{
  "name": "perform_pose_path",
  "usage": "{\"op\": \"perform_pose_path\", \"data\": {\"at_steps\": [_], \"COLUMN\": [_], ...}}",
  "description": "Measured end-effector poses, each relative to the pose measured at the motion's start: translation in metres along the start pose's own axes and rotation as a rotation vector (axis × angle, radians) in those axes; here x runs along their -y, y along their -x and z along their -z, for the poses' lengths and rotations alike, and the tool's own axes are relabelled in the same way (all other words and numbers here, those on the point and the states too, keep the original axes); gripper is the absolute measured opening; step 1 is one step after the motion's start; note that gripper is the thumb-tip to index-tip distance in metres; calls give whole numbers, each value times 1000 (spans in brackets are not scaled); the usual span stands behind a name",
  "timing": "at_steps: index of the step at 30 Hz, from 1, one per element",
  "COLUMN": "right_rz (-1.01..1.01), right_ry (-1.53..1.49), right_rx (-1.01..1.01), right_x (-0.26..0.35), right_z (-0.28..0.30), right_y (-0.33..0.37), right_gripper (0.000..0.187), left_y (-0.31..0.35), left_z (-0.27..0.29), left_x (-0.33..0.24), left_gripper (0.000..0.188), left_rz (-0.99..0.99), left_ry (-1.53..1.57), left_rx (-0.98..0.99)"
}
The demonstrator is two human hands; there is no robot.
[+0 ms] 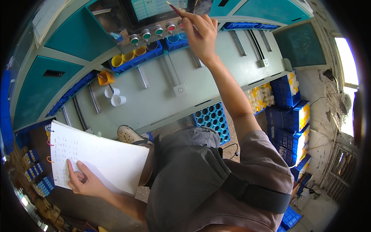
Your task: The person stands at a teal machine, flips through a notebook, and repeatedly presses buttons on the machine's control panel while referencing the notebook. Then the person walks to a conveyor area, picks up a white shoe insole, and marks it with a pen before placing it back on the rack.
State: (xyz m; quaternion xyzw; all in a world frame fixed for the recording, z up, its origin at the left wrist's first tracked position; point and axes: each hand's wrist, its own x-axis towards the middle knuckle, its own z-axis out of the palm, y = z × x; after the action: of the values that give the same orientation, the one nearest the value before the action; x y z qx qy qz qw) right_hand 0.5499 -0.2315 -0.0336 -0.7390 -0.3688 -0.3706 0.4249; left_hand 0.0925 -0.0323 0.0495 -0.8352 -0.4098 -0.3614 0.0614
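A ring-bound notebook (112, 154) lies open across my raised leg, with handwriting in columns on its white page. My left hand (87, 181) rests on that page. Its index finger is stretched out toward the written lines, and the other fingers are loosely bent. Up at the control panel, my right hand (201, 36) grips a slim dark red pencil (176, 9). The pencil's pale tip is in front of the lit touchscreen (154, 11). A row of round green and red push buttons (159, 30) sits just below the screen.
Yellow and blue cups stand in a blue bin (135, 65) under the panel. Two white cups (118, 101) sit on the pale green machine bed (162, 100) beside metal rails. A blue crate (212, 120) of round holders is on the floor; stacked blue crates (286, 123) line the right.
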Motion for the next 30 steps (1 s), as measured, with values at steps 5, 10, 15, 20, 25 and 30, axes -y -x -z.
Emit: {"op": "perform_pose_path", "data": {"at_steps": [5, 10, 15, 20, 25, 30], "right_rz": [9, -32, 1, 66, 151, 141], "right_ry": [21, 33, -13, -50, -73, -61], "right_rx": [-58, -32, -8, -8, 32, 21], "right_x": [-4, -4, 8, 19, 26, 28], "right_z": [0, 2, 1, -7, -20, -25], "right_y": [6, 9, 3, -6, -12, -11], "right_gripper": [11, 12, 12, 14, 16, 17], "left_y": [1, 0, 0, 3, 4, 3], "left_z": [-1, -2, -1, 1, 1, 1], "left_x": [2, 4, 3, -1, -1, 1], "left_gripper": [31, 31, 32, 33, 34, 34], "left_rz": [-25, -35, -15, 80, 61, 98], "left_ry": [-25, -18, -2, -12, -38, -1], "left_rx": [-19, -26, -24, 36, 28, 43]}}
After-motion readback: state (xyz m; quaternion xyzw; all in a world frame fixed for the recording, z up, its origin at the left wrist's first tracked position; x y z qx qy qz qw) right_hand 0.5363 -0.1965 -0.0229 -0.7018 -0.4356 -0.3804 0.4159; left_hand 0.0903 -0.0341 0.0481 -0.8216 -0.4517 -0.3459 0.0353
